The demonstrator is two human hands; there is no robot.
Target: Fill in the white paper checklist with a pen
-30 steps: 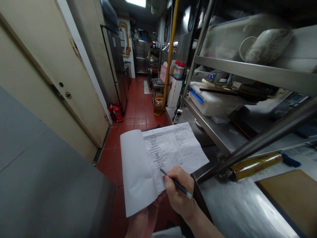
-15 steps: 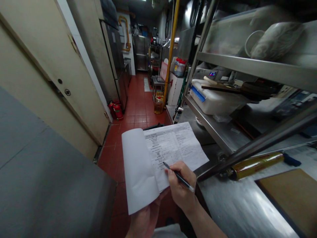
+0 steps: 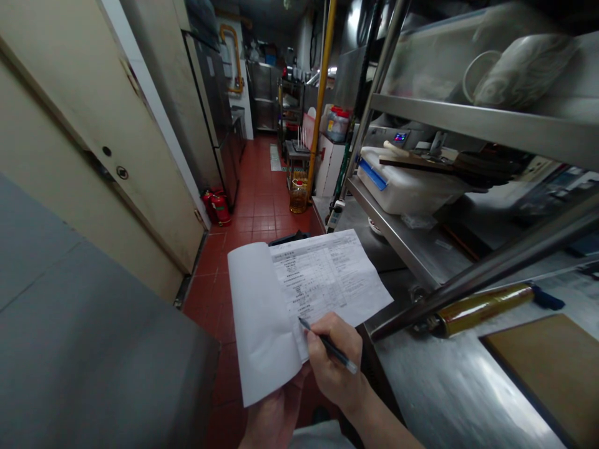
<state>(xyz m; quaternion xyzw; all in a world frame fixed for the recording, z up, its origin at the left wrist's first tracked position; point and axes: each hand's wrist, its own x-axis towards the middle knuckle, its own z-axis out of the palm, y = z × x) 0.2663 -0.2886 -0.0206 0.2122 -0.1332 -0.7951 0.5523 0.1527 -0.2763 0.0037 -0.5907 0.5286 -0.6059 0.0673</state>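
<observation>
Just right of the grip runs a steel worktop [image 3: 449, 386], with a brown board [image 3: 552, 368] lying on it further right. Between them, a gold-coloured roll [image 3: 482, 307] with a blue end lies beneath a slanted shelf rail. Above and right of the grip, a shelf [image 3: 397, 234] carries a white box [image 3: 402, 187] with a blue handle. Beyond the grip, red floor tiles [image 3: 262, 212] lead away past a yellow pipe [image 3: 321, 93]; two red cylinders [image 3: 215, 207], possibly fire extinguishers, stand far left by a cream door [image 3: 93, 143].

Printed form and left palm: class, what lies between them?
In the head view, a folded-back blank sheet lies under the printed form, resting on the left hand.
</observation>
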